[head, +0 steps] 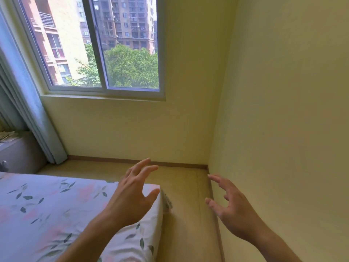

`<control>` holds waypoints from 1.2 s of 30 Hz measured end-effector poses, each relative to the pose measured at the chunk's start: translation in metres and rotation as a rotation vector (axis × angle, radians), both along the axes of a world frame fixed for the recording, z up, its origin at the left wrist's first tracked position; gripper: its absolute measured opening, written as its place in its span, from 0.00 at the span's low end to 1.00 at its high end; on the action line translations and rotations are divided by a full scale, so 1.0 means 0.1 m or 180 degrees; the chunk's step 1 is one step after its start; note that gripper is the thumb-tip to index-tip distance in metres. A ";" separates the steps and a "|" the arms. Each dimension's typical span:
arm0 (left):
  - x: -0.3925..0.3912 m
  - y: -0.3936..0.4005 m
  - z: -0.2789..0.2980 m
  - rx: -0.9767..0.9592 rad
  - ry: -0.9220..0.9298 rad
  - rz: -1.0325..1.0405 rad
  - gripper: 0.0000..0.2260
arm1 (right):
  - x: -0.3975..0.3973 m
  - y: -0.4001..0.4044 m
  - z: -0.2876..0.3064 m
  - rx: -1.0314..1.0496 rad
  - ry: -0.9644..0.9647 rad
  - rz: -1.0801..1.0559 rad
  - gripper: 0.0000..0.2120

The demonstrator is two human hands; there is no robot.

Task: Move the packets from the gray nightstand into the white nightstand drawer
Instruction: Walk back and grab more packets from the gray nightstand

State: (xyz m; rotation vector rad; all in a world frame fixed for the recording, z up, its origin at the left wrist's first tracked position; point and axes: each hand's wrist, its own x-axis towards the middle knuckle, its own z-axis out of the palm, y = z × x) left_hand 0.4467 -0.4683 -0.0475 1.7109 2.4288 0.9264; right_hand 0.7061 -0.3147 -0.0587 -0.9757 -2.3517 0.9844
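My left hand (pixel 132 193) hovers over the corner of the bed, fingers spread and relaxed, holding nothing. My right hand (pixel 230 207) hangs in the air beside the right wall, fingers loosely spread, also holding nothing. At the far left edge stands a gray nightstand (pixel 20 154) by the curtain, with something pale and crumpled (pixel 7 136) on its top; I cannot tell whether these are packets. No white nightstand or drawer is in view.
A bed with a floral sheet (pixel 47 208) fills the lower left. A strip of wooden floor (pixel 185 205) runs between bed and right wall (pixel 283 129). A blue curtain (pixel 32 114) hangs left of the window (pixel 98 44).
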 end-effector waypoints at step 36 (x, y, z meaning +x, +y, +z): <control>-4.77 4.44 -0.29 0.0222 -0.0200 0.1990 0.33 | -6.43 5.53 0.13 0.0121 0.0074 0.2193 0.30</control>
